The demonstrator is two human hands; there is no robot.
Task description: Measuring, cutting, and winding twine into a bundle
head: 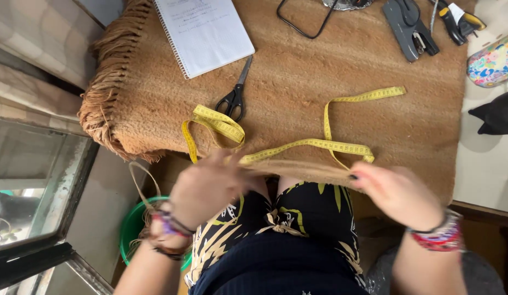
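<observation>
1. Tape measure (306, 144), yellow, is stretched along the near edge of the fringed brown mat (297, 71).
2. At 7 o'clock, its end is pinched by the left hand (207, 186).
3. At 5 o'clock, it is gripped by the right hand (396, 191).
4. Scissors (235, 95) lie at 11 o'clock.

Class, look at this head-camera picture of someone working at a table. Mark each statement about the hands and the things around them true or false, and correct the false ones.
1. Both hands hold a yellow measuring tape along the edge of a brown woven mat. True.
2. The left hand holds the scissors. False: they lie on the mat, untouched.
3. A spiral notebook lies on the mat. True.
4. The right hand has a bare wrist. False: it wears beaded bracelets.
5. The bucket below is red. False: it is green.
</observation>
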